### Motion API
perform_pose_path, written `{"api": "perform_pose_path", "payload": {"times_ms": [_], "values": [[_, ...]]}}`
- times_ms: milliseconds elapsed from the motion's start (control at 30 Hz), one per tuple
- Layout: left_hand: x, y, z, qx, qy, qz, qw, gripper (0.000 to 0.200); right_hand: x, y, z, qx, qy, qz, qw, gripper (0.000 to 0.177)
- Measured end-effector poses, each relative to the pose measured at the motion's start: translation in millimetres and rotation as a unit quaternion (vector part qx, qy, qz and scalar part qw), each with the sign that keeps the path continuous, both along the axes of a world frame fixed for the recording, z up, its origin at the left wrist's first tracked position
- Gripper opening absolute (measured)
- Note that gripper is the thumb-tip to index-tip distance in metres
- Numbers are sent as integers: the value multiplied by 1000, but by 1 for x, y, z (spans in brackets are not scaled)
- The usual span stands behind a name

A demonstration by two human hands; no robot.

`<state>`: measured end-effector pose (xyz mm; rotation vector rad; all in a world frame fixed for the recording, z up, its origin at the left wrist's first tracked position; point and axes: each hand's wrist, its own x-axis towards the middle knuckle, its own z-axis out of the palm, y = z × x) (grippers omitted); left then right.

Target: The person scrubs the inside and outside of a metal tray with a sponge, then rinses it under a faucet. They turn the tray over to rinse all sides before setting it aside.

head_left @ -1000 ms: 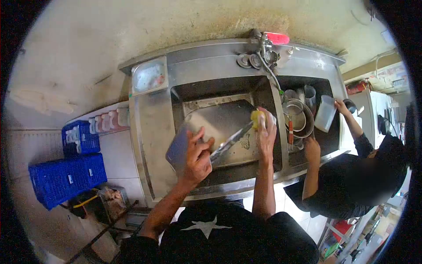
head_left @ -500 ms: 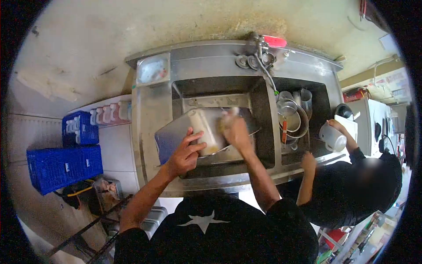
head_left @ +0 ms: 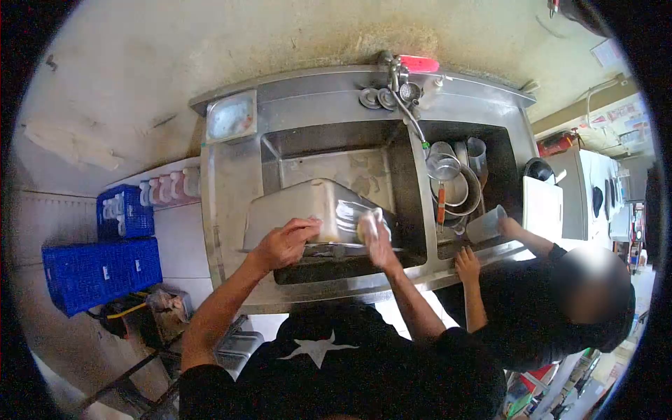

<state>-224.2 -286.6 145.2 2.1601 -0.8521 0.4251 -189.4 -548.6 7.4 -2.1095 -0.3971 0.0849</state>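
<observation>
A deep stainless steel food pan rests tilted over the left sink basin, its outer walls turned up toward me. My left hand is closed on the pan's near edge, thumb and fingers gripping it. Pressed to the pan's right side is a foamy, yellowish sponge in my right hand, whose fingers are partly blurred. White suds streak the metal beside it. The left basin has a wet floor behind the pan.
The right basin holds pots, strainers and clear containers. A co-worker's hand holds a clear jug there. A tap stands behind the divider. A soapy tray sits back left; blue crates stand at left.
The pan has turned, with its side now facing up and right. My right hand has moved nearer to me along it. The co-worker's jug has shifted left, over the right basin.
</observation>
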Motion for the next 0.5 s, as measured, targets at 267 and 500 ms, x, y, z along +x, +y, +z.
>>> {"api": "perform_pose_path", "payload": {"times_ms": [267,500], "values": [[27,-4,13,142,-146,-90,975,23,70,56,125,166,2,-53,985,26],[9,-11,8,108,-145,121,976,15,70,96,166,-186,-115,273,937,29]]}}
